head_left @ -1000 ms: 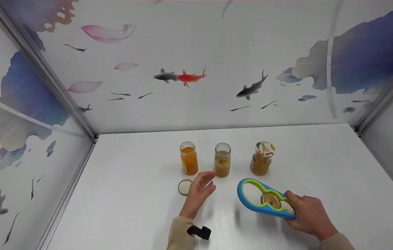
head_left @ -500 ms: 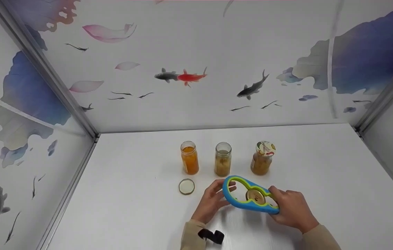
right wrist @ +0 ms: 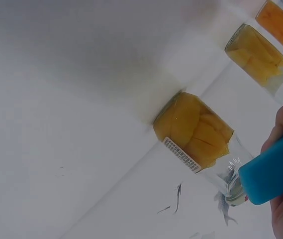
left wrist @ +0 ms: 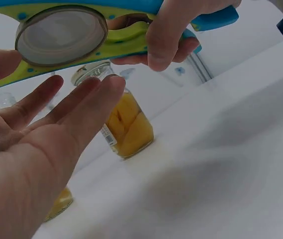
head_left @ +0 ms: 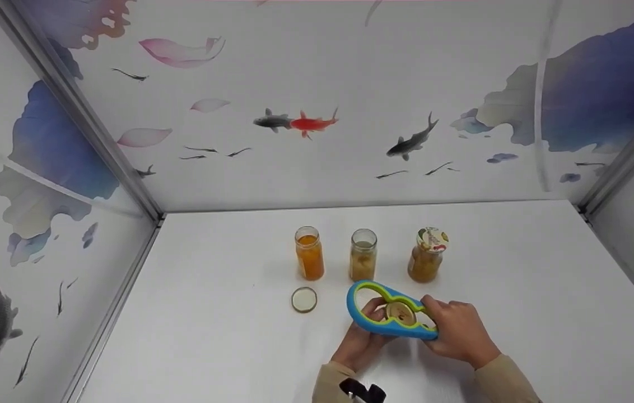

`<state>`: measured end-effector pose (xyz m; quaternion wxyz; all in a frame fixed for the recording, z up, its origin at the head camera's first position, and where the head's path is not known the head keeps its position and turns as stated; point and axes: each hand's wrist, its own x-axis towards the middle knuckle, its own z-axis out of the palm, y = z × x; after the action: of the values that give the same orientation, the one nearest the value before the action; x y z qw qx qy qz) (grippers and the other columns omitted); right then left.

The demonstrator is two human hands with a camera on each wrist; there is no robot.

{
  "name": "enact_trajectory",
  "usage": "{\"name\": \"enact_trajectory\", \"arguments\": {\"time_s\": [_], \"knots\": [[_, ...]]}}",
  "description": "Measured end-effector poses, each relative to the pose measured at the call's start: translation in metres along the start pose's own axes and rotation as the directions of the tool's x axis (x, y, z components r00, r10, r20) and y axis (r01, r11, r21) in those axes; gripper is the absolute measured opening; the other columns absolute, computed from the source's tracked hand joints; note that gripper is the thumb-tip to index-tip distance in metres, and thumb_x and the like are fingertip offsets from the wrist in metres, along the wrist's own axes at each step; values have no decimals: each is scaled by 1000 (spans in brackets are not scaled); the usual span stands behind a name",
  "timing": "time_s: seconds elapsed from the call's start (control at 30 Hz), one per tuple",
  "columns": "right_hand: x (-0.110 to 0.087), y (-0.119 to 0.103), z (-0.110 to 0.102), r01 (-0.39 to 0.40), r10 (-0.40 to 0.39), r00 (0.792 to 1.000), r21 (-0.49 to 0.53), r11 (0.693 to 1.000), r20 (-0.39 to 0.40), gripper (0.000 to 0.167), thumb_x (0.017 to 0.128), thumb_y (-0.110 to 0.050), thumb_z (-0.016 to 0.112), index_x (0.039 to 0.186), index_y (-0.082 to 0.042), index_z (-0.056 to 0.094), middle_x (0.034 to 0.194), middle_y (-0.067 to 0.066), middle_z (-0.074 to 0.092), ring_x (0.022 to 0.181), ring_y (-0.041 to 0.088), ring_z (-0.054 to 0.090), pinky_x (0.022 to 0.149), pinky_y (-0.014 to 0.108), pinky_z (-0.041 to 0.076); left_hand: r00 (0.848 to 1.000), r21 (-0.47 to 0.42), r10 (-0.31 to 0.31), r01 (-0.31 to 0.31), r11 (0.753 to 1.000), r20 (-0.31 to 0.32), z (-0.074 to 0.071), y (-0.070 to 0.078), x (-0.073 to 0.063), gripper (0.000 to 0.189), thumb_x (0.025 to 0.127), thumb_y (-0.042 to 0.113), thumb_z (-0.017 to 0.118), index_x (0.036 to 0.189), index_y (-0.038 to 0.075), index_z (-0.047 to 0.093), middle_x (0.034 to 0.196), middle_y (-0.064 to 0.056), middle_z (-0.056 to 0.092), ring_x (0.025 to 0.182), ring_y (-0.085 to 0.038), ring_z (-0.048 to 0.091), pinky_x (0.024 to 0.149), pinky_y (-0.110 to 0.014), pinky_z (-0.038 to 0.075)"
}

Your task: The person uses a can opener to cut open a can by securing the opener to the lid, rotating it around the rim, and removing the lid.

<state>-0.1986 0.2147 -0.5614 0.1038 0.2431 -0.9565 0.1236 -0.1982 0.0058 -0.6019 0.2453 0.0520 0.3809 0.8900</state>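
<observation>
My right hand (head_left: 458, 331) grips the handle end of a blue and green jar opener (head_left: 354, 309), raised over the table. A gold jar lid (head_left: 400, 314) sits in the opener's middle opening; its pale underside faces down in the left wrist view. Close under the opener is my left hand (head_left: 355, 346), its fingers extended below the lid and the thumb (left wrist: 1, 65) right at the lid's edge. Behind the hands stand an uncapped jar of orange fruit (head_left: 311, 260), an uncapped jar of yellowish fruit (head_left: 363, 264) and a jar with a patterned lid (head_left: 424, 265).
Another lid (head_left: 304, 300) lies underside up on the white table (head_left: 210, 313), in front of the orange jar. White panels (head_left: 317, 173) printed with fish and petals enclose the table at the back and sides. A black strap (head_left: 363, 390) is on the left sleeve.
My right hand has brought the opener and its lid leftward. My left hand has moved right, away from the loose lid, and come under the opener. The jars stand as before.
</observation>
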Motion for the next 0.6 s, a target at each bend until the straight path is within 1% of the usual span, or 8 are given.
{"name": "enact_trajectory", "arguments": {"time_s": [0.1, 0.2, 0.27, 0.43, 0.53, 0.6], "knots": [[0, 1, 0, 19, -20, 999, -25, 999, -31, 48, 63, -33, 82, 98, -13, 57, 65, -7, 59, 49, 8, 43, 48, 28, 44, 1000, -91, -18, 16, 996, -23, 2, -4, 1, 43, 97, 24, 54, 136, 8, 46, 129, -15, 55, 114, -25, 55, 98, -41, 45], [-1, 1, 0, 35, -37, 998, -42, 999, -49, 47, 63, -33, 81, 98, -12, 58, 63, -7, 58, 48, 9, 42, 46, 27, 42, 999, -149, -32, 26, 989, -44, 3, -8, 0, 46, 97, 27, 54, 138, 9, 44, 131, -15, 54, 116, -27, 54, 99, -42, 43], [-1, 0, 0, 35, -38, 998, -52, 998, -47, 48, 62, -33, 82, 99, -12, 58, 66, -6, 60, 49, 9, 43, 47, 27, 43, 998, -184, -41, 31, 982, -51, 4, -9, -1, 48, 98, 29, 55, 139, 9, 43, 133, -16, 52, 118, -28, 53, 101, -43, 43], [0, 0, -2, 39, -41, 999, -62, 997, -34, 50, 61, -32, 82, 100, -12, 58, 74, -4, 65, 50, 9, 43, 49, 28, 45, 998, -299, -58, 49, 953, -22, 4, -12, -3, 51, 98, 29, 56, 143, 13, 38, 140, -17, 46, 123, -31, 49, 105, -46, 38], [1, -1, -3, 44, -47, 998, -61, 997, -39, 50, 61, -33, 82, 100, -12, 58, 80, -2, 68, 51, 10, 45, 49, 29, 46, 999, -359, -50, 48, 932, 5, 5, -13, -4, 51, 97, 28, 59, 142, 14, 39, 141, -18, 43, 124, -30, 47, 107, -45, 35], [2, -1, -2, 54, -57, 997, -60, 997, -58, 51, 61, -34, 82, 101, -12, 58, 83, -2, 69, 52, 10, 47, 51, 29, 47, 999, -376, -35, 39, 926, 19, 5, -12, -4, 49, 97, 28, 60, 140, 14, 41, 141, -18, 42, 125, -30, 46, 108, -44, 34]]}}
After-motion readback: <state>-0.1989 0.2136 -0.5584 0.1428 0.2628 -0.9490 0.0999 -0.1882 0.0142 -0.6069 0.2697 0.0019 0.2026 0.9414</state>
